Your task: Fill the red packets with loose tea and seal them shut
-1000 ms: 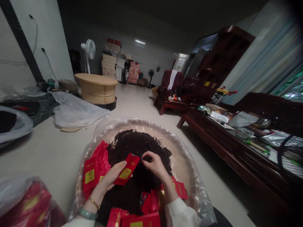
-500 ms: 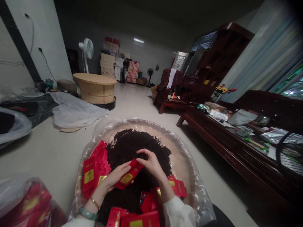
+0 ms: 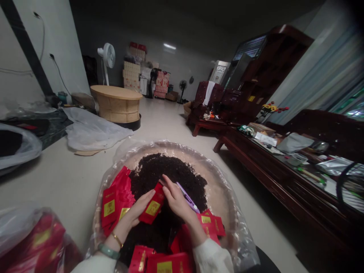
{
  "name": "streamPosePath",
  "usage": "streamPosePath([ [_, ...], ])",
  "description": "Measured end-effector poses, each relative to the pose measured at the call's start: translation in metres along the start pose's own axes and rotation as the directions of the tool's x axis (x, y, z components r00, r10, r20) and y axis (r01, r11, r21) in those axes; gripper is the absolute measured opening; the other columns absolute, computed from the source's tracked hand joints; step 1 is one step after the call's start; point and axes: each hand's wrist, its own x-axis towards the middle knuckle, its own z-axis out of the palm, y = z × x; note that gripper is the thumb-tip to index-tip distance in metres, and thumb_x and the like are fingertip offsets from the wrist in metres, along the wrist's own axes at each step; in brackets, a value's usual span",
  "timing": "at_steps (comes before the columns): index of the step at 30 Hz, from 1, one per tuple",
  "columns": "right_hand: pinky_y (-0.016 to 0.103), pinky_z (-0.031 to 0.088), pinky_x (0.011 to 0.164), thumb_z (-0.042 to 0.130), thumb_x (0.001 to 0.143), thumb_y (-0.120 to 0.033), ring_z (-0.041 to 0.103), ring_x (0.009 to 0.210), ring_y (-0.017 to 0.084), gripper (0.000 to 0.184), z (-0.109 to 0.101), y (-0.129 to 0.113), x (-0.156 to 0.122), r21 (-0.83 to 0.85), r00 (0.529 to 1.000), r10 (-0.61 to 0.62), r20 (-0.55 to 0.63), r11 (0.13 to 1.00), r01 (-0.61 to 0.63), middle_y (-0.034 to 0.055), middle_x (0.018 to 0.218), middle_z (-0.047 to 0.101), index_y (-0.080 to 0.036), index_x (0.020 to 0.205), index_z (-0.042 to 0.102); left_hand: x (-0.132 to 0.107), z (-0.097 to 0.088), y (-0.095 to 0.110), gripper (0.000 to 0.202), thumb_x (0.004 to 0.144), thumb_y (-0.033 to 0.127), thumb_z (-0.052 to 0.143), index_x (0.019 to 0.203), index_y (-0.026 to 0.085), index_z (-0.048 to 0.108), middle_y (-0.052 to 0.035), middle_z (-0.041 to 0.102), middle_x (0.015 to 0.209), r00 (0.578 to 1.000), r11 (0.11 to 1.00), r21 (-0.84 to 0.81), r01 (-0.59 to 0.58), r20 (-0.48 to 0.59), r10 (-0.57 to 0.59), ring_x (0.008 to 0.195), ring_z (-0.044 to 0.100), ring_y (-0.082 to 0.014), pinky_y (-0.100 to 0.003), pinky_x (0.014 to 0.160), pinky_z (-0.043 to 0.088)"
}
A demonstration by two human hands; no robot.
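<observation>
My left hand [image 3: 139, 208] grips a small red packet [image 3: 154, 206] with a gold label, tilted over a pile of dark, tea-like loose leaves [image 3: 170, 167]. At the packet's top edge, the fingers of my right hand [image 3: 176, 199] are closed on its corner. Just right of that hand, a slim purple tool [image 3: 188, 198] lies on the leaves; its kind is hard to make out. The leaves fill a round, shallow basket [image 3: 220, 182] covered with clear plastic. More red packets [image 3: 109, 208] are stacked at its left side, and others [image 3: 167, 263] lie near me.
On the floor at the lower left stands a clear bag of red packets [image 3: 40, 242]. A plastic sheet [image 3: 93, 131] spreads in front of a round wooden stand [image 3: 116, 104]. To the right runs a long dark wooden table [image 3: 256, 163] with clutter on it.
The packet has turned more upright. My right hand's fingers have come together at its top edge, and the hand has shifted slightly left. The purple tool has come into sight beside it.
</observation>
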Motion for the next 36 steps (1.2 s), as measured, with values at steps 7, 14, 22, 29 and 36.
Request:
streamPosePath([
  [7,0.039,0.036,0.103,0.044,0.092,-0.035,0.047,0.124,0.019,0.049,0.001,0.005,-0.003,0.113,1.000,-0.019,-0.014,0.993,0.021,0.0090,0.134,0.050,-0.027,0.139,0.034,-0.001,0.000,0.003,0.057,0.071,0.043,0.071,0.120,0.019,0.056,-0.0073,0.073,0.093,0.999,1.000,-0.026,-0.015,0.038,0.016,0.071,0.068,-0.0186,-0.030,0.068,0.052],
  [14,0.034,0.047,0.086,0.049,0.088,-0.030,0.061,0.095,0.019,0.026,0.000,0.004,-0.002,-0.038,0.995,-0.022,-0.100,0.999,0.019,0.0059,0.102,0.065,-0.024,0.111,0.060,0.004,-0.005,-0.001,0.052,0.071,0.040,0.072,0.116,0.018,0.060,-0.0103,0.069,0.111,0.998,0.999,-0.029,-0.025,0.063,0.027,0.096,0.066,-0.0225,-0.034,0.089,0.046],
  [22,0.030,0.049,0.080,0.048,0.087,-0.029,0.062,0.090,0.018,0.021,0.005,0.010,0.002,-0.063,0.973,-0.053,-0.224,0.997,0.040,0.0058,0.099,0.067,-0.021,0.102,0.061,-0.004,-0.001,0.002,0.055,0.067,0.049,0.073,0.111,0.018,0.064,-0.0083,0.071,0.105,0.996,1.000,0.013,-0.002,0.088,0.001,0.094,0.066,-0.0231,-0.032,0.084,0.048],
  [29,0.029,0.048,0.073,0.043,0.089,-0.030,0.062,0.081,0.018,0.020,0.005,0.025,0.001,-0.140,0.950,0.029,-0.310,0.987,-0.076,0.0057,0.089,0.066,-0.019,0.096,0.059,-0.009,0.004,0.007,0.051,0.063,0.040,0.075,0.109,0.020,0.065,-0.0067,0.071,0.106,0.998,0.998,0.068,0.007,0.058,-0.011,0.103,0.062,-0.0248,-0.032,0.086,0.047],
  [36,0.029,0.045,0.073,0.045,0.086,-0.021,0.063,0.082,0.019,0.020,0.002,0.034,-0.010,-0.388,0.986,0.164,-0.026,0.907,-0.161,0.0070,0.089,0.068,-0.018,0.099,0.060,-0.008,0.004,0.009,0.063,0.065,0.019,0.058,0.128,0.024,0.050,-0.0038,0.064,0.118,0.994,0.996,-0.009,-0.093,0.064,0.094,0.106,0.058,-0.0227,-0.031,0.090,0.042],
])
